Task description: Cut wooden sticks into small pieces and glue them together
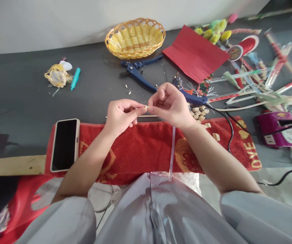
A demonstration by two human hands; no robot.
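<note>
yellow letters "oyeo", turned sideways, on the red towel (140, 149), right end

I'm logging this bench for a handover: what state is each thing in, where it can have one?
Left hand: fingertips pinched on small tan piece.
Right hand: fingertips pinched on the same piece.
Phone: face up, screen dark.
Wicker basket: upright, looks empty.
Blue cutter: lying flat, handles spread.
Red paper: opened out, creased.
Red towel: spread flat.
Purple power strip: black cable apparently plugged in.
</note>
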